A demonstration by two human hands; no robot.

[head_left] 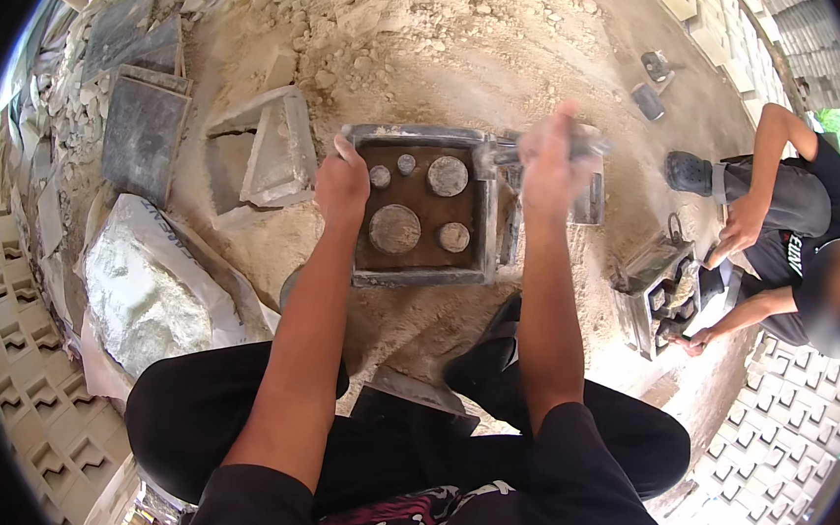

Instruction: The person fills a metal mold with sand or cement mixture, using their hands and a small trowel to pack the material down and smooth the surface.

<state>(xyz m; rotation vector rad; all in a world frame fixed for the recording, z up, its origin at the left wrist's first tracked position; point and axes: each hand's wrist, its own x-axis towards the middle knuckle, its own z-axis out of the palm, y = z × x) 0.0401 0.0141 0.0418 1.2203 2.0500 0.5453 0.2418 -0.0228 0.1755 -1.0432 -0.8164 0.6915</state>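
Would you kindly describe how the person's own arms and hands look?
Short, dark sleeves leave both forearms bare, with no bands visible. The left hand is ungloved; the right hand, though blurred, looks ungloved too.

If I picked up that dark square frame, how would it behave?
The square frame would probably stay stiff, given its thick walls. It may feel heavy, with brown fill spread across its inside. The pale round discs lie uncovered, so tipping could dislodge them.
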